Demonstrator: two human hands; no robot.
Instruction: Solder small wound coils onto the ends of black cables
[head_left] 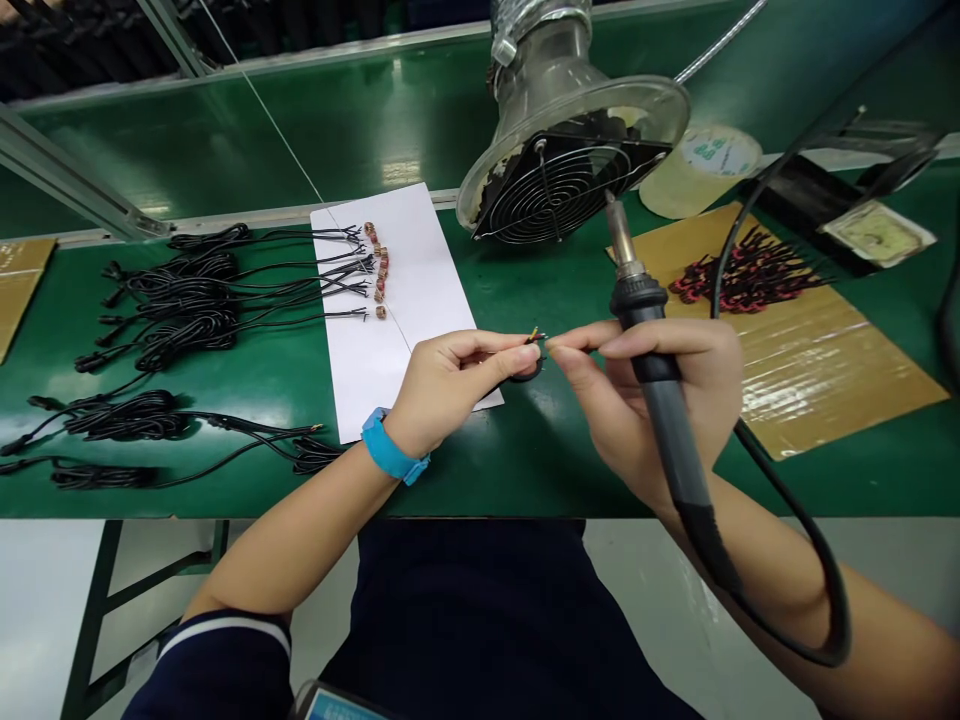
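My left hand (457, 385), with a blue wrist strap (394, 448), pinches the end of a black cable (528, 372). Thin wire ends, one of them yellow, stick out past its thumb. Close by on the right, my right hand (667, 390) carries a soldering iron (664, 400) tilted up, its metal tip pointing away from me. The thumb and forefinger of that hand meet at the wire ends; whether they pinch a wire is too small to tell. On the white paper (405, 370) lie stripped cable ends and a row of small copper-coloured coils (381, 270).
Bundled black cables (187, 300) lie at the left. A fume extractor hood (574, 150) hangs over the back. On the right are brown cardboard (810, 380), a pile of black-and-red pieces (750, 270), a tape roll (697, 170) and an iron stand (825, 200). The iron's cord loops by my right forearm.
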